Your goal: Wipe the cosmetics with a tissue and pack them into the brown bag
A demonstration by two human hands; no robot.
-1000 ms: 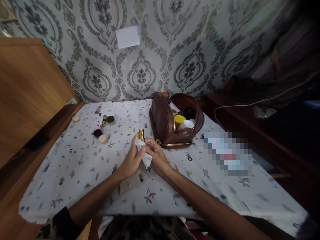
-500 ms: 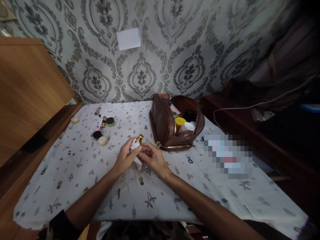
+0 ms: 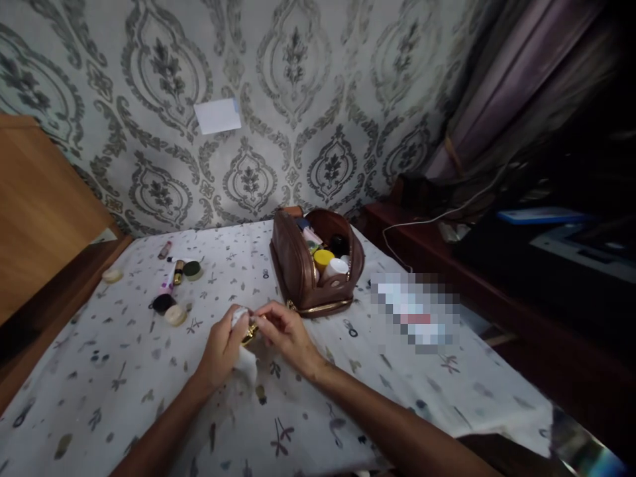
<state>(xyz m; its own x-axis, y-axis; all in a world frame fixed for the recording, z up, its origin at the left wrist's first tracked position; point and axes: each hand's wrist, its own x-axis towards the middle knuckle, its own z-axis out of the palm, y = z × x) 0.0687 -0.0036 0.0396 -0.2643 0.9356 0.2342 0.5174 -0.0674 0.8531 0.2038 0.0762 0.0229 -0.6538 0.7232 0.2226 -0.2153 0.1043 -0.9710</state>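
Observation:
My left hand [image 3: 222, 346] is closed around a white cloth or tissue [image 3: 246, 366], whose loose end hangs below the fingers. A small gold item [image 3: 250, 333] shows between my two hands, partly covered by fingers. The fingers of my right hand [image 3: 288, 336] are pinched together at its right side; what exactly they grip is too small to tell. Just behind my hands stands an open brown bag [image 3: 298, 265] holding a yellow-lidded jar [image 3: 324, 258], a white-lidded jar [image 3: 336, 267] and other items.
At the left of the patterned tablecloth lie a green-lidded jar [image 3: 192, 269], a gold-and-black bottle [image 3: 178, 272], a cream jar [image 3: 175, 315], a black-capped tube [image 3: 163, 304] and another pale jar [image 3: 112, 275]. A blurred-out item [image 3: 415, 311] lies at the right, with a cable [image 3: 392, 248] behind.
The view has swung to the right, so the bag and jars sit further left. The gold item has tipped from upright to lower between my hands, and my right fingers have moved onto it.

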